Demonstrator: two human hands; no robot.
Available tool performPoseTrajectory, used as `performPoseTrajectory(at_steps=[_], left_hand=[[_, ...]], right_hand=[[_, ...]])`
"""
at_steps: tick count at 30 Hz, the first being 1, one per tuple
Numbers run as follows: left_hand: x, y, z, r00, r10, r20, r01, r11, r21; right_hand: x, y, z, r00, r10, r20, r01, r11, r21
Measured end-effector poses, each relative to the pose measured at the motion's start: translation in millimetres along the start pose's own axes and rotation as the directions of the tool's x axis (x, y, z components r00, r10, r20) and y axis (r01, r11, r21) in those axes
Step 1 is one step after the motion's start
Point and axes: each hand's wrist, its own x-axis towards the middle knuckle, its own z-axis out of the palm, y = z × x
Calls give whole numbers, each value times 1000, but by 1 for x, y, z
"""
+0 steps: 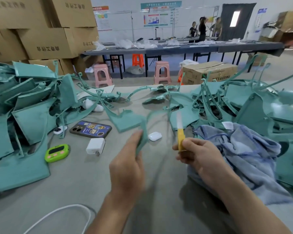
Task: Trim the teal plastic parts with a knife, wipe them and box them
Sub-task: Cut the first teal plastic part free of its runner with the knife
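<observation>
My left hand (pixel 128 164) grips a thin curved teal plastic part (pixel 143 132) by its lower end; the part is blurred with motion and arcs up and to the right. My right hand (pixel 197 153) holds a yellow-handled knife (pixel 181 135) upright, its pale blade pointing up just right of the part. A blue cloth (pixel 243 147) lies bunched under and beside my right forearm. Heaps of teal plastic parts rise at the left (pixel 24 115) and at the right (pixel 252 107) of the grey table (pixel 74 186).
On the table lie a phone (pixel 90 129), a white charger (pixel 95 146), a white earbud case (pixel 154 136), a green timer (pixel 57 153) and a white cable (pixel 57 215). Cardboard boxes (pixel 46 31) are stacked behind the left heap. Stools, long tables and several people are far back.
</observation>
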Motion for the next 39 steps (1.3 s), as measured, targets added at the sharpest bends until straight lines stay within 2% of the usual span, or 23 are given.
performPoseTrajectory(at_steps=[3,6,8,9,11,13,17,18,20,22,24,27,30,33,35,37,39], left_hand=[[3,-13,-14,964,-215,-156,181,961,-207],[14,-23,-12,835,-520,-178,412,807,-423],[21,-31,-12,751,-642,-155,482,693,-536],[23,-34,-13,719,-678,-151,499,656,-566],[25,-40,-15,670,-723,-166,511,612,-604],[26,-45,-16,634,-751,-185,508,585,-632],[30,-48,-20,600,-771,-215,472,558,-682],[30,-48,-21,600,-769,-219,466,559,-686],[29,-49,-22,608,-762,-223,455,565,-689],[30,-49,-22,616,-758,-216,462,569,-680],[30,-47,-22,639,-733,-231,463,608,-645],[28,-43,-23,727,-639,-252,414,700,-582],[21,-40,-17,816,-557,-151,408,742,-532],[13,-35,-7,919,-390,-62,346,870,-351],[10,-31,-2,965,-260,-15,248,935,-251],[8,-30,3,990,-135,45,141,969,-202],[5,-29,5,989,-85,124,105,980,-171]], right_hand=[[6,-2,-12,998,-38,-45,36,998,-48],[11,6,-15,994,-57,-88,40,983,-180],[12,11,-13,990,-88,-108,48,944,-328],[12,14,-11,986,-120,-113,58,895,-442],[14,20,-4,970,-202,-136,55,728,-684],[23,23,7,942,-281,-181,7,558,-830],[55,21,40,929,-301,-213,-107,333,-937],[61,20,49,932,-303,-199,-114,277,-954],[68,26,72,955,-271,-124,-60,232,-971],[68,41,99,978,-207,-4,53,271,-961],[64,54,119,985,-165,43,98,342,-934],[59,43,107,972,-230,-37,76,459,-885],[44,20,54,942,-284,-177,-3,521,-854],[17,10,4,949,-251,-190,-27,537,-843],[6,8,-10,977,-164,-136,8,667,-745],[2,4,-13,990,-122,-76,59,829,-556],[-1,1,-11,995,-100,-16,83,897,-434]])
